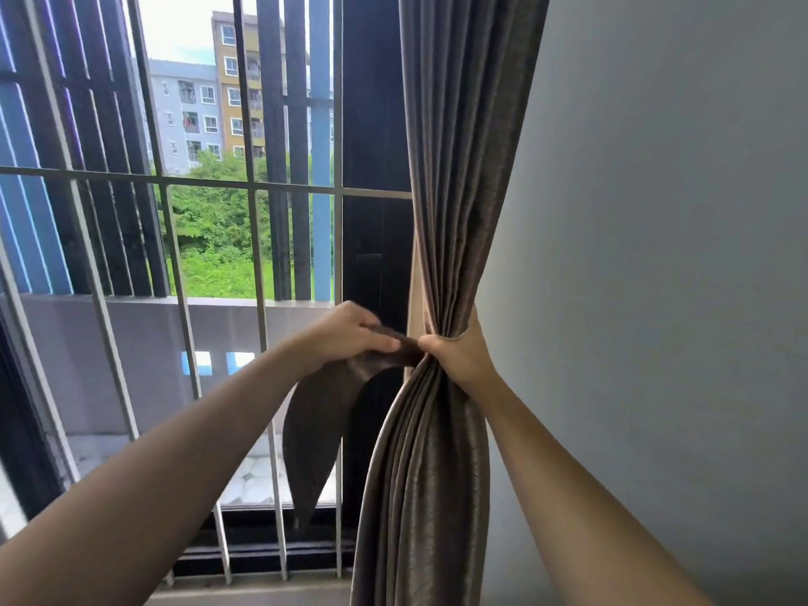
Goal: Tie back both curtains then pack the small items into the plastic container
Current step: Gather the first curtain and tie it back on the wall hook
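A grey-brown curtain (463,168) hangs at the right side of the window, gathered into a tight bundle at its middle. My right hand (459,356) grips that bundle from the right, fingers wrapped round the folds. My left hand (350,334) pinches a matching fabric tie-back band (315,422) just left of the bundle; the band's loose end hangs down in a curved loop. The two hands almost touch at the waist of the curtain. No second curtain, plastic container or small items are in view.
White metal window bars (258,255) stand directly behind my left hand. A plain grey wall (656,255) fills the right side, close to the curtain. Outside lie a balcony, trees and apartment blocks.
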`<act>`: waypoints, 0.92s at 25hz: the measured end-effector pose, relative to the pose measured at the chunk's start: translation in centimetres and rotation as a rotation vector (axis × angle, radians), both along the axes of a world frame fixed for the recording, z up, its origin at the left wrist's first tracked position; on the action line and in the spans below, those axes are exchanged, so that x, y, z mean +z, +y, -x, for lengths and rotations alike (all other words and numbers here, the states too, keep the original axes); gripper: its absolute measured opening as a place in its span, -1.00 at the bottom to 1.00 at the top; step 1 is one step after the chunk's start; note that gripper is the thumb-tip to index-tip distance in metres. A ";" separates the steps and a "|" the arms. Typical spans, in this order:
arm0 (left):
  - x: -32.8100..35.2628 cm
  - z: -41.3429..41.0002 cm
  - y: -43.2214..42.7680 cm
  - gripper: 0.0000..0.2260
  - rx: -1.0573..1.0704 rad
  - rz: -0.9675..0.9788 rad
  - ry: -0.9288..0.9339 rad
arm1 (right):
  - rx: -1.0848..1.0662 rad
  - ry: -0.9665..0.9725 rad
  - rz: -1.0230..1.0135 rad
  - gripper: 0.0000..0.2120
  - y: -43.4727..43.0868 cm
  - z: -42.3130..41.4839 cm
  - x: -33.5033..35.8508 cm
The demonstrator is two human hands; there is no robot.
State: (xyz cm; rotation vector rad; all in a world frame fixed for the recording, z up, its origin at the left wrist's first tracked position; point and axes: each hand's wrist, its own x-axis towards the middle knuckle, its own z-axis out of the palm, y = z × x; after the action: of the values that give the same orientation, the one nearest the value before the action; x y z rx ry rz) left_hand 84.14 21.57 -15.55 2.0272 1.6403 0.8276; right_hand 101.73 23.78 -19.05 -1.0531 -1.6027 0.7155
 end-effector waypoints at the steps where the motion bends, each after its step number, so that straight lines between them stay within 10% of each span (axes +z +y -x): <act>1: 0.4 -1.2 -0.4 -0.81 -0.008 -0.016 0.023 | 0.005 -0.002 -0.003 -0.35 0.0 0.3 0.1; 9: -4.4 -3.8 -3.6 -0.77 -0.012 0.045 -0.218 | 0.062 0.005 0.094 -0.45 0.0 -0.2 1.1; 23: -4.7 1.8 -0.7 -0.82 0.268 -0.068 0.133 | 0.068 -0.073 0.213 -0.49 -0.2 -1.3 1.5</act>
State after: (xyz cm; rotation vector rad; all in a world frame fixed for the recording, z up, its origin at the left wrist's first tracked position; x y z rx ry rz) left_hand 82.35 20.87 -20.26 1.9710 2.0170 0.8630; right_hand 103.01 23.60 -17.58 -1.1939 -1.6575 0.9186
